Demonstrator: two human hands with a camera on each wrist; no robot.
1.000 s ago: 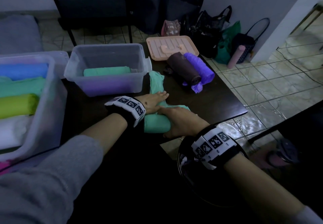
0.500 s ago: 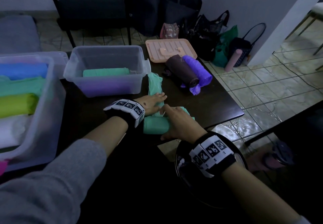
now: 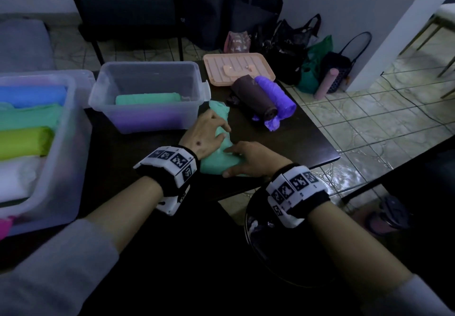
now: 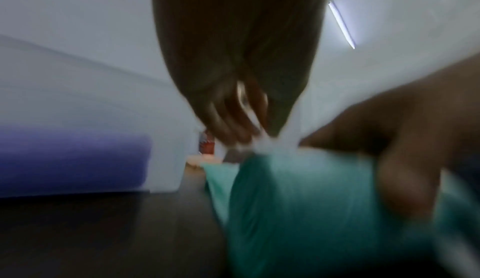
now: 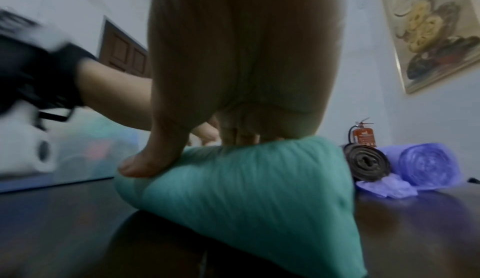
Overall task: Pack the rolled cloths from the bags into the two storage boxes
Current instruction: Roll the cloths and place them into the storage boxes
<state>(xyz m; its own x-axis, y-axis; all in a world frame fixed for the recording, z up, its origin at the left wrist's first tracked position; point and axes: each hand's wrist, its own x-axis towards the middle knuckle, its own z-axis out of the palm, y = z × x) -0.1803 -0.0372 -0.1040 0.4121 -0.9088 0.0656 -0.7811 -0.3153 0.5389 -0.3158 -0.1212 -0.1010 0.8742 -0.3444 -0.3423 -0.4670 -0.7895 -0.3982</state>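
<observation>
**Rolling the green cloth beside the small box**

The dark table (image 3: pixel 290 140) holds everything. A big clear box (image 3: pixel 61 167) sits far left of the small clear box (image 3: pixel 150 96) and has blue, green, yellow and white rolls in it. The small clear box holds one green roll (image 3: pixel 147 99) on top of a purple one. A peach lid (image 3: pixel 238 71) lies just right of the small box, toward the back. A brown roll (image 3: pixel 256 98) and a purple roll (image 3: pixel 275 96) lie side by side in front of the lid, touching each other.

The green cloth (image 3: pixel 219 163) lies on the table just in front of the small box's right corner. It is partly rolled, and a loose tail reaches up toward the box.

The left hand (image 3: pixel 204 138) presses on the loose tail with bent fingers. The right hand (image 3: pixel 248 160) is curled over the fat rolled end and grips it.

The roll looks almost done, I think. To do it well, keep the tail flat and pulled tight, roll evenly with both hands, and hold the end down so it does not spring open before it goes into the small box.
</observation>
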